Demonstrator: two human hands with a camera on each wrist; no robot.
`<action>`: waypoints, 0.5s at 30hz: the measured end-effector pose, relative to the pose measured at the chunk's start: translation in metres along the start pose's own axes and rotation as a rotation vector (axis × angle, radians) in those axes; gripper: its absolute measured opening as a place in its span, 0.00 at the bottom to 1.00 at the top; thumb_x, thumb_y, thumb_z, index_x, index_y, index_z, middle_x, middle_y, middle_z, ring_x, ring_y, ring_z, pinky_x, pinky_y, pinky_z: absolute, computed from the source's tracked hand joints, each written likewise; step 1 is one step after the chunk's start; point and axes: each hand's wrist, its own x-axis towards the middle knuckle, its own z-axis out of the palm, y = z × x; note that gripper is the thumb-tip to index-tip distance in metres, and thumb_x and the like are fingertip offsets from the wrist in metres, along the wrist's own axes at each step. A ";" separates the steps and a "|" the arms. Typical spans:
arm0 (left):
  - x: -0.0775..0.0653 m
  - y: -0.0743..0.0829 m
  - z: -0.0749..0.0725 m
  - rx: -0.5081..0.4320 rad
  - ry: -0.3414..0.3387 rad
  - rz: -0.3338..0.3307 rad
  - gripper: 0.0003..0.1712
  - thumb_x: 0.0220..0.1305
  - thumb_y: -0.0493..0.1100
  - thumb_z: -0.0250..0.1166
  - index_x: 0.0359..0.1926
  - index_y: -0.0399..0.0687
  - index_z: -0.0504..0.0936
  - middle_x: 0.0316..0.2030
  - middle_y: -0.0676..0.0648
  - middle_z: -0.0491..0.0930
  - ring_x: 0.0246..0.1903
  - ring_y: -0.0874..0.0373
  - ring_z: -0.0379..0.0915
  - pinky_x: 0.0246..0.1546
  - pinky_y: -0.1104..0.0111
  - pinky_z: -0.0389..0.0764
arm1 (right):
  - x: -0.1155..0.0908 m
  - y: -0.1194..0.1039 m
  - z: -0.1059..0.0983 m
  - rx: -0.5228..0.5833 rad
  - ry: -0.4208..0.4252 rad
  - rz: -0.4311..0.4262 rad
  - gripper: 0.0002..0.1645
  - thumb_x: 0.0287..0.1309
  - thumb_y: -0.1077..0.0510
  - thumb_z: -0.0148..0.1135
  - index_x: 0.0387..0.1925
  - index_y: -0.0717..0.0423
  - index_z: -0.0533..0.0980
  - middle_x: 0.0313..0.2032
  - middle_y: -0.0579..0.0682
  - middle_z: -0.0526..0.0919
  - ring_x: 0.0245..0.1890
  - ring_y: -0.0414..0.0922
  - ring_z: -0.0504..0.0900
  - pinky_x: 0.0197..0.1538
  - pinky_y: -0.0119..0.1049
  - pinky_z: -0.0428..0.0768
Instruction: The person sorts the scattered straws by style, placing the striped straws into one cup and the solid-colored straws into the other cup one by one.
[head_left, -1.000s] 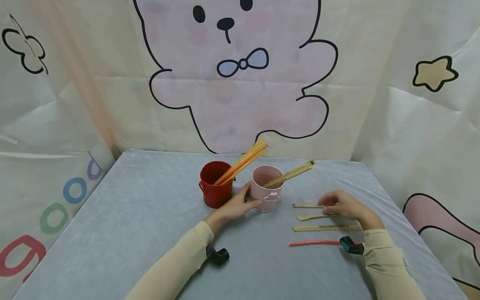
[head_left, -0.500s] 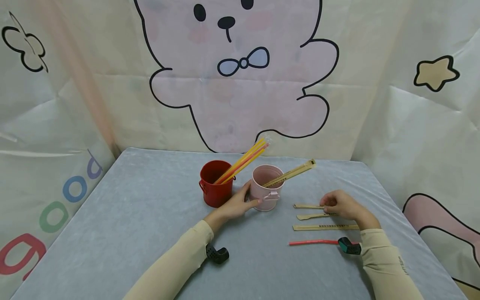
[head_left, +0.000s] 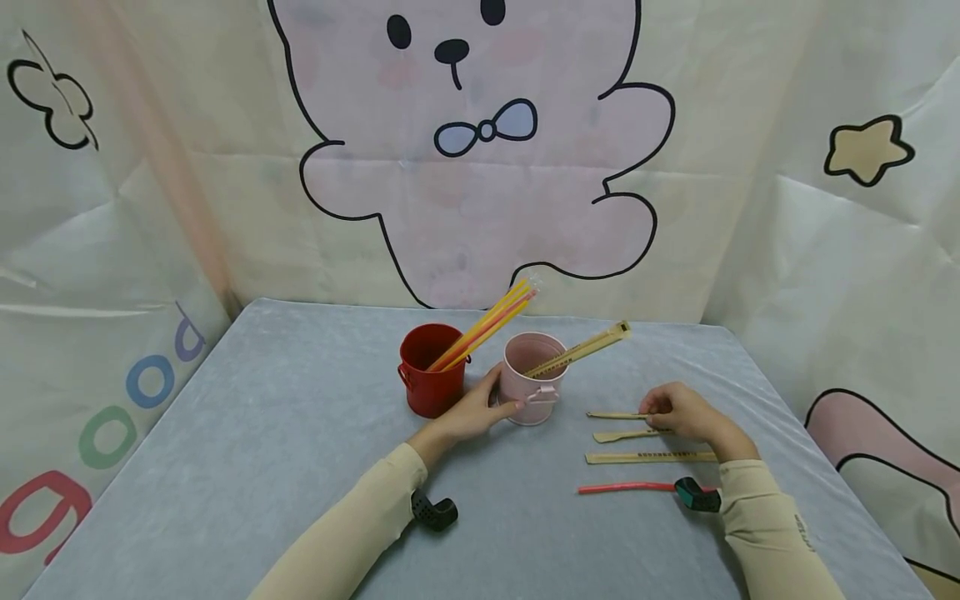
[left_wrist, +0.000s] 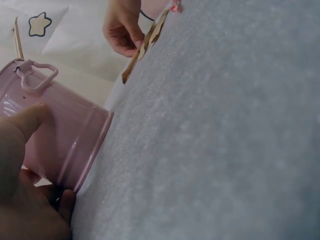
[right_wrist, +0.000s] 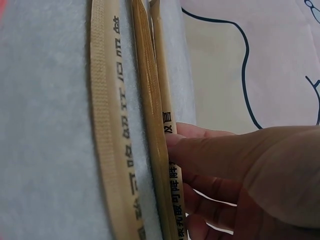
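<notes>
My left hand (head_left: 468, 411) holds the pink metal bucket (head_left: 531, 407), its thumb on the near wall and other fingers round the left side. Paper-wrapped straws (head_left: 588, 345) lean out of that bucket to the right. On the right, my right hand (head_left: 688, 412) pinches the farthest paper-wrapped straw (head_left: 617, 415) between thumb and fingers; printed lettering shows on its wrapper (right_wrist: 175, 190) in the right wrist view. This straw is level, at or just above the cloth. Nearer me lie a second wrapped straw (head_left: 622, 436), a third wrapped straw (head_left: 645, 457) and a red straw (head_left: 622, 487).
A red bucket (head_left: 435, 393) stands left of the pink one, close to my left hand, with yellow and orange-red straws (head_left: 487, 327) leaning right. Grey-blue cloth (head_left: 300, 433) covers the table. A printed curtain (head_left: 480, 208) hangs behind its far edge.
My right thumb and fingers have drawn together on the farthest wrapped straw, which has turned and looks narrower. The right forearm has shifted slightly left. My left hand and both buckets stay put.
</notes>
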 end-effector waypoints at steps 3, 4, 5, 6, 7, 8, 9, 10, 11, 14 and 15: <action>-0.001 0.000 0.000 -0.004 0.000 0.000 0.50 0.70 0.55 0.64 0.81 0.55 0.44 0.81 0.48 0.47 0.81 0.48 0.43 0.79 0.49 0.52 | 0.000 0.000 0.001 -0.004 0.001 0.006 0.03 0.58 0.73 0.63 0.33 0.66 0.81 0.28 0.53 0.83 0.28 0.31 0.73 0.32 0.27 0.74; -0.001 0.000 0.001 -0.004 0.000 0.000 0.50 0.70 0.55 0.64 0.81 0.55 0.44 0.81 0.48 0.47 0.81 0.48 0.43 0.79 0.49 0.52 | 0.000 0.000 0.001 -0.007 0.005 0.005 0.03 0.58 0.73 0.63 0.33 0.66 0.81 0.28 0.53 0.83 0.28 0.31 0.73 0.32 0.28 0.74; -0.001 0.000 0.001 -0.006 0.000 0.001 0.50 0.70 0.55 0.64 0.81 0.55 0.44 0.81 0.48 0.47 0.81 0.48 0.43 0.79 0.49 0.52 | 0.000 0.000 0.001 -0.011 0.010 0.007 0.03 0.58 0.73 0.64 0.33 0.66 0.81 0.28 0.53 0.83 0.28 0.31 0.73 0.32 0.28 0.74; -0.001 0.000 0.001 -0.008 -0.001 0.001 0.50 0.70 0.55 0.64 0.81 0.55 0.44 0.81 0.47 0.47 0.81 0.48 0.43 0.79 0.48 0.52 | 0.000 0.000 0.001 -0.013 0.015 0.011 0.03 0.58 0.72 0.64 0.33 0.65 0.81 0.28 0.52 0.82 0.28 0.32 0.73 0.32 0.28 0.74; -0.001 0.000 0.001 -0.007 -0.001 0.002 0.50 0.70 0.54 0.64 0.81 0.55 0.44 0.81 0.47 0.48 0.81 0.48 0.43 0.79 0.48 0.52 | 0.000 0.000 0.001 -0.016 0.021 0.016 0.03 0.58 0.72 0.64 0.32 0.65 0.81 0.28 0.52 0.82 0.28 0.32 0.73 0.32 0.28 0.74; -0.002 0.000 0.001 -0.008 -0.001 0.002 0.50 0.70 0.54 0.64 0.81 0.55 0.44 0.81 0.48 0.48 0.81 0.48 0.43 0.79 0.49 0.52 | 0.000 0.000 0.001 -0.021 0.027 0.018 0.03 0.58 0.72 0.64 0.32 0.64 0.81 0.28 0.51 0.82 0.28 0.33 0.72 0.32 0.28 0.73; -0.001 0.000 0.001 -0.009 -0.003 0.003 0.50 0.70 0.54 0.64 0.81 0.55 0.44 0.81 0.48 0.48 0.81 0.48 0.43 0.79 0.48 0.52 | 0.000 -0.001 0.001 -0.023 0.030 0.020 0.03 0.58 0.72 0.64 0.33 0.64 0.81 0.28 0.51 0.82 0.28 0.34 0.72 0.31 0.29 0.73; -0.002 0.000 0.001 -0.011 -0.004 0.003 0.50 0.70 0.54 0.64 0.81 0.55 0.44 0.81 0.48 0.48 0.81 0.48 0.43 0.79 0.48 0.52 | 0.000 -0.001 0.001 -0.030 0.034 0.026 0.03 0.58 0.71 0.64 0.33 0.63 0.81 0.28 0.51 0.81 0.28 0.34 0.72 0.31 0.29 0.73; -0.002 0.000 0.000 -0.012 -0.005 0.004 0.50 0.70 0.54 0.64 0.81 0.55 0.45 0.81 0.48 0.48 0.81 0.48 0.43 0.79 0.48 0.52 | 0.000 -0.003 0.000 -0.033 0.037 0.031 0.03 0.59 0.71 0.64 0.33 0.63 0.81 0.28 0.51 0.81 0.28 0.35 0.73 0.31 0.29 0.73; -0.001 -0.001 0.000 -0.017 -0.008 0.007 0.49 0.70 0.55 0.64 0.81 0.56 0.45 0.81 0.48 0.47 0.81 0.48 0.42 0.79 0.49 0.51 | 0.000 -0.007 -0.002 -0.046 0.047 0.032 0.04 0.59 0.71 0.62 0.33 0.63 0.81 0.28 0.51 0.81 0.28 0.36 0.73 0.31 0.29 0.73; 0.000 -0.002 0.000 -0.018 -0.009 0.007 0.49 0.70 0.55 0.64 0.81 0.56 0.45 0.81 0.48 0.47 0.81 0.48 0.42 0.79 0.48 0.51 | 0.000 -0.008 -0.002 -0.050 0.050 0.027 0.04 0.59 0.71 0.62 0.33 0.63 0.81 0.29 0.51 0.81 0.28 0.36 0.73 0.31 0.29 0.73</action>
